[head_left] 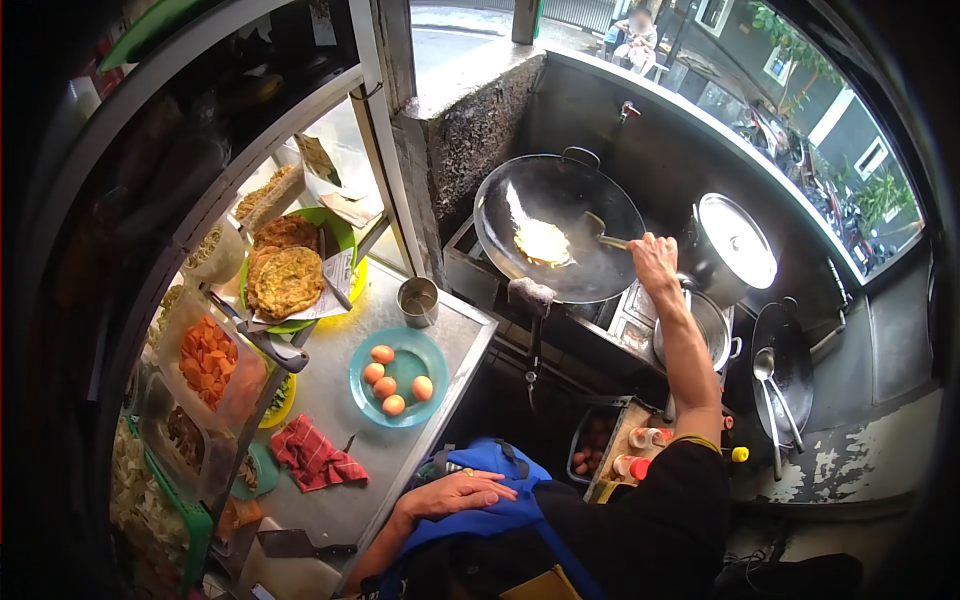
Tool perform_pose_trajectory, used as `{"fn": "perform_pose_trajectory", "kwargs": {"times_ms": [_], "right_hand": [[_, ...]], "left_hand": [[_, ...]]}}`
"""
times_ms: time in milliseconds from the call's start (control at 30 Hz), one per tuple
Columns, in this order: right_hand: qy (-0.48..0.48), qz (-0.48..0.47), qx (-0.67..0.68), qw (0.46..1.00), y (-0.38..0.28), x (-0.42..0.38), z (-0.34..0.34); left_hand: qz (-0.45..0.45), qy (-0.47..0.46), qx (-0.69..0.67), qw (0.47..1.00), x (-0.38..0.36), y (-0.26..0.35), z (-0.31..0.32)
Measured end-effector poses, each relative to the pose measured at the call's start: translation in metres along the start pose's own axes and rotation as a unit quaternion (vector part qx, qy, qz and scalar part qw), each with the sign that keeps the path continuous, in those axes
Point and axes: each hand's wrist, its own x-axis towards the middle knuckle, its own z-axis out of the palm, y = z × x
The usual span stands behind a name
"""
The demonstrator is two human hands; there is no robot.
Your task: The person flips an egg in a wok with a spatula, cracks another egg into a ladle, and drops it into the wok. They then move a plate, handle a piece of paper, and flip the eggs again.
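Observation:
My right hand (pixel 655 262) is closed round the handle of a wok spatula (pixel 612 242), its head inside the large black wok (pixel 500 245) on the stove. In the wok lies a pale yellow egg mixture (pixel 542 243), left of the spatula's head and apart from it. My left hand (pixel 465 493) lies flat against the blue apron (pixel 520 512) at my front, fingers stretched out, holding nothing. Nearest to it on the metal counter (pixel 335 385) are a red checked cloth (pixel 315 455) and a turquoise plate (pixel 362 400) with several brown eggs (pixel 384 387).
Left are fried omelettes (pixel 285 280), a metal cup (pixel 418 302), sliced carrots (pixel 207 360) and a cleaver (pixel 290 543). Right are a lidded pot (pixel 735 240), a smaller pot (pixel 708 330), a second wok (pixel 785 345) with ladles, and sauce bottles (pixel 632 467). A person (pixel 637 40) sits outside.

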Motion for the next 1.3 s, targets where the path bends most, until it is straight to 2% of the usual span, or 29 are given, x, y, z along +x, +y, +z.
{"fn": "perform_pose_trajectory", "kwargs": {"times_ms": [167, 233, 367, 533, 700, 833, 1000, 1100, 1300], "right_hand": [[-0.036, 0.002, 0.022, 0.999, 0.026, 0.0, -0.043], [-0.068, -0.008, 0.114, 0.991, 0.037, 0.0, -0.049], [-0.152, -0.019, 0.162, 0.975, 0.044, 0.001, -0.068], [-0.176, -0.042, 0.187, 0.965, 0.037, 0.01, -0.045], [-0.176, -0.002, 0.26, 0.949, 0.029, 0.015, -0.015], [-0.137, 0.013, 0.283, 0.949, 0.018, 0.013, 0.002], [-0.081, 0.017, 0.203, 0.976, 0.002, 0.013, 0.0], [-0.131, 0.03, 0.163, 0.978, 0.004, 0.014, -0.025], [-0.147, 0.004, 0.219, 0.965, 0.013, 0.009, -0.045]], "left_hand": [[0.001, 0.0, -0.006, 1.0, 0.001, 0.002, -0.001], [0.004, 0.003, 0.002, 1.0, 0.002, 0.002, 0.0], [0.004, -0.003, 0.012, 1.0, 0.003, 0.003, -0.001], [0.006, -0.002, 0.008, 1.0, 0.003, 0.002, 0.0], [-0.003, 0.001, -0.002, 1.0, 0.002, -0.003, 0.002], [0.005, 0.003, 0.005, 1.0, 0.003, -0.003, 0.001], [0.004, -0.003, 0.01, 1.0, 0.004, -0.005, 0.0], [-0.002, 0.001, 0.012, 1.0, 0.003, -0.002, 0.0], [0.003, 0.0, 0.011, 1.0, 0.005, -0.005, -0.001]]}}
